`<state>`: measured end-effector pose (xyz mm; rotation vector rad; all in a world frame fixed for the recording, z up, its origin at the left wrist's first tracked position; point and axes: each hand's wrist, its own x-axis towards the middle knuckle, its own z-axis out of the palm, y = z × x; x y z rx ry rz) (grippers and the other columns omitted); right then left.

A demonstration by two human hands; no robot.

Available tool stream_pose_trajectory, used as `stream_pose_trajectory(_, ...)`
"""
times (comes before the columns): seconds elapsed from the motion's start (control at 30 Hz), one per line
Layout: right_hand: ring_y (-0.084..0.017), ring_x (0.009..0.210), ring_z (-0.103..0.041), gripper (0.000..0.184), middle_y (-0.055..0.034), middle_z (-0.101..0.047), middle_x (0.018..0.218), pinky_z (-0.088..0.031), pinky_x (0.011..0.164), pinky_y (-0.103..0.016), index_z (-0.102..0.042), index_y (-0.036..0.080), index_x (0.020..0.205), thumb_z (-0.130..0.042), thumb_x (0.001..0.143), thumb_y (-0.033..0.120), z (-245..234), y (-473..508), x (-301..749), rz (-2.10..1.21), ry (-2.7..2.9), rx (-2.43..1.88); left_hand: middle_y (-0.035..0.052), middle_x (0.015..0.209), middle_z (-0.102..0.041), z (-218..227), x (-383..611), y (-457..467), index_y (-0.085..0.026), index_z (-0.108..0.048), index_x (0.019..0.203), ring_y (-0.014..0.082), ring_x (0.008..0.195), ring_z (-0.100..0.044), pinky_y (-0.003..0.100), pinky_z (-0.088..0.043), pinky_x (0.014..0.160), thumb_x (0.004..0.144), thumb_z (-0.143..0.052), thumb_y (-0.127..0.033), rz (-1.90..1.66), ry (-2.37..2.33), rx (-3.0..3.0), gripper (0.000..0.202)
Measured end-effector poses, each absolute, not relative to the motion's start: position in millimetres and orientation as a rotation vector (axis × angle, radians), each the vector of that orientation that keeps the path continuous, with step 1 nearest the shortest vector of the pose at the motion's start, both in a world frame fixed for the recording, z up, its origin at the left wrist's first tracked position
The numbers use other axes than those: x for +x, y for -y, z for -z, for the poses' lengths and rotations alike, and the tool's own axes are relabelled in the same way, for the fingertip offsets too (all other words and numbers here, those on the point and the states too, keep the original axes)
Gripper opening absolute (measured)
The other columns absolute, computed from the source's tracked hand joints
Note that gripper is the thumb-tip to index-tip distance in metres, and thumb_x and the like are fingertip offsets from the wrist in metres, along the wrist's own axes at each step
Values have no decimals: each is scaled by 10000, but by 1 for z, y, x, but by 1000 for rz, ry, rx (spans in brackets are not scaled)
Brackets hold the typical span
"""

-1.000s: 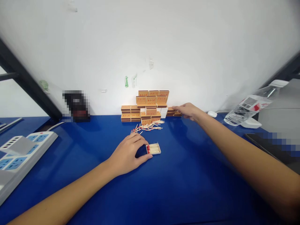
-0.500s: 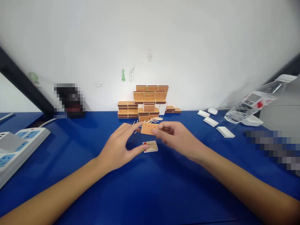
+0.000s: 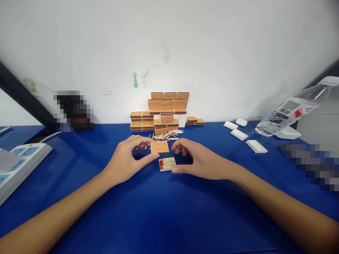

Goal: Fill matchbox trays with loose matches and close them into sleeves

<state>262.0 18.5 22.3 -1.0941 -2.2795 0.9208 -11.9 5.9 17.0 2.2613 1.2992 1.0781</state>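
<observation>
My left hand (image 3: 126,157) grips an orange matchbox sleeve (image 3: 160,147) by its left end, thumb at the near edge and fingers behind. Just in front of the sleeve, a white matchbox tray (image 3: 167,164) lies on the table, filled with red-headed matches. My right hand (image 3: 200,159) is empty, its fingers apart and curved. Its thumb tip is at the tray's right end; whether it presses on it I cannot tell. A pile of loose matches (image 3: 165,136) is spread behind the sleeve.
Stacked matchboxes (image 3: 166,104) stand against the wall. White empty trays (image 3: 239,134) lie to the right, beside a tilted plastic bottle (image 3: 287,107). At the left edge sits a power strip (image 3: 31,155). The blue table (image 3: 169,215) stretches in front.
The sleeve has passed from my right hand into my left and shifted slightly left. My right hand has opened, its thumb now by the tray. My left thumb has left the tray.
</observation>
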Motion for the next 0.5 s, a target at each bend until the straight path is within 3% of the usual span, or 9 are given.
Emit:
stream_pose_trajectory(0.1, -210, 967, -568, 483, -45, -627, 1095, -481, 828, -350, -673, 247, 1183, -822, 840, 553, -19, -21, 265, -907, 2420, -1016, 45, 1168, -762, -14, -15, -11, -249, -752, 1138, 225, 971, -706, 384, -578, 872, 845, -800, -578, -1045, -1387, 2104, 443)
stream_pose_trajectory(0.23, -183, 855, -565, 337, -42, -624, 1039, -463, 754, -334, -720, 244, 1149, -760, 914, 482, -19, -31, 271, -839, 2399, -1005, 45, 1162, -769, -10, -17, -15, -266, -755, 1192, 233, 954, -723, 410, -586, 905, 822, -807, -609, -1030, -1420, 2013, 507)
stream_pose_trajectory(0.5, -167, 754, -573, 414, -8, -646, 887, -419, 638, -307, -693, 226, 1172, -794, 864, 484, -25, -51, 289, -958, 2170, -1097, 44, 1129, -778, -8, -18, -18, -286, -748, 1266, 242, 1023, -734, 416, -596, 954, 813, -833, -551, -1013, -1403, 1952, 532)
